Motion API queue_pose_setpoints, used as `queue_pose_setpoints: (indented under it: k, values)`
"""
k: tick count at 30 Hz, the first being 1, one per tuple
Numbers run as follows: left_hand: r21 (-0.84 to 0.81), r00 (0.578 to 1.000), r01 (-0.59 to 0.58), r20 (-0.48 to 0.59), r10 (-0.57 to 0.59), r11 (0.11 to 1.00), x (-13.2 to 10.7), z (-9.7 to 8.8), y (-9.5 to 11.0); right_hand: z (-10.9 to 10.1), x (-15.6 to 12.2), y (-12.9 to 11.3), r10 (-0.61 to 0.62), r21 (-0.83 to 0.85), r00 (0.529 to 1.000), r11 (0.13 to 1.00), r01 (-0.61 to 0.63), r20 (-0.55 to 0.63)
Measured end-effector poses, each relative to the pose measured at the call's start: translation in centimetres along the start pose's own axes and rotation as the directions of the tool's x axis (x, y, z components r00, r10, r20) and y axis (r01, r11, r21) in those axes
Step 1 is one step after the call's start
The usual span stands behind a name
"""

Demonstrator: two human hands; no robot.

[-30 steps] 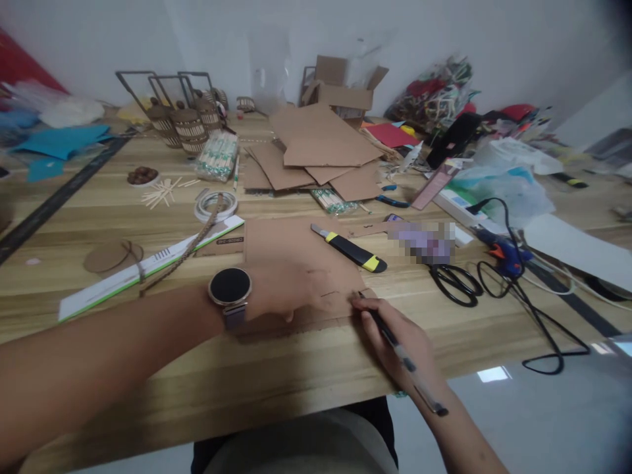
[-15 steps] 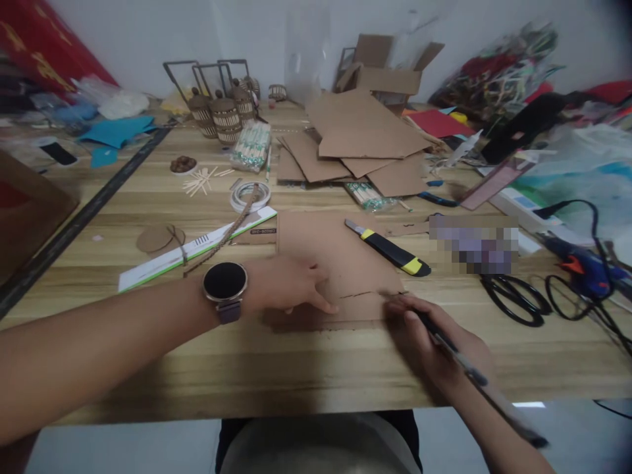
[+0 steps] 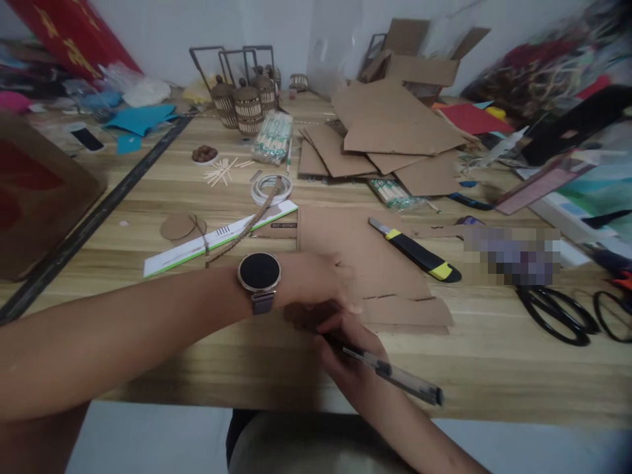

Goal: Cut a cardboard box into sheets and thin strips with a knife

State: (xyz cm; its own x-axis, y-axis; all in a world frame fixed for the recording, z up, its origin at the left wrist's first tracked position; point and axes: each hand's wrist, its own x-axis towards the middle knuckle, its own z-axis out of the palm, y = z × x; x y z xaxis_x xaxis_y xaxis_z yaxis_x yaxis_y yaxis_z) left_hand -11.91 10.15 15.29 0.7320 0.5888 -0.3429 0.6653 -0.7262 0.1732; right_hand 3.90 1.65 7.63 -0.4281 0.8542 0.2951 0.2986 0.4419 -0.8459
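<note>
A flat piece of brown cardboard (image 3: 336,230) lies before me, with short dark pen lines near its front edge. My left hand (image 3: 320,282) rests on its left part, palm down with the fingers apart, and a dark-faced watch (image 3: 259,272) is on that wrist. Just below it, my right hand (image 3: 348,345) grips a black pen (image 3: 399,378). The pen's tip is hidden by the fingers, close to the sheet's front left edge. A black and yellow utility knife (image 3: 419,253) lies across the right side of the cardboard.
Black-handled scissors (image 3: 557,313) lie right, their blades partly blurred out. To the left are a white-green strip (image 3: 178,258), a tape roll (image 3: 271,189) and a cardboard disc (image 3: 182,226). Behind are stacked cardboard (image 3: 395,125), packaged sticks (image 3: 273,137) and small lidded baskets (image 3: 247,108).
My right hand has moved left with the pen, from the cardboard's right end to beside my left hand. The left hand stays on the sheet. The whole view has shifted somewhat.
</note>
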Motion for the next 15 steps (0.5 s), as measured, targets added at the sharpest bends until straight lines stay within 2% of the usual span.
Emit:
queue_pose_setpoints:
  k: [3, 6, 7, 9, 11, 15]
  values:
    - [0.117, 0.997, -0.068, 0.051, 0.062, 0.991, -0.1, 0.2, -0.1, -2.1, 0.2, -1.1, -0.109, 0.031, 0.988, 0.994, 0.107, 0.106]
    - [0.17, 0.997, -0.069, 0.043, 0.063, 0.983, -0.2, 0.5, 0.0, -5.8, 0.2, -1.0, -0.256, 0.045, 0.941, 0.967, 0.252, 0.223]
    - [0.181, 0.997, -0.069, 0.035, 0.064, 0.981, -0.3, 0.6, 0.0, -7.1, 0.2, -0.4, -0.256, -0.015, 0.943, 0.964, 0.265, 0.21]
    - [0.2, 0.997, -0.075, 0.033, 0.07, 0.977, -0.4, 0.7, 0.2, -9.1, 0.4, 1.6, -0.169, -0.238, 0.976, 0.951, 0.198, 0.138]
    - [0.203, 0.997, -0.078, 0.035, 0.073, 0.976, -0.4, 0.7, 0.3, -10.2, 0.7, 4.0, -0.138, -0.37, 0.986, 0.915, 0.162, 0.093]
    - [0.177, 0.996, -0.07, 0.068, 0.059, 0.982, -0.2, 0.4, 0.4, -10.4, 1.2, 7.3, -0.169, -0.357, 0.978, 0.912, 0.202, 0.122]
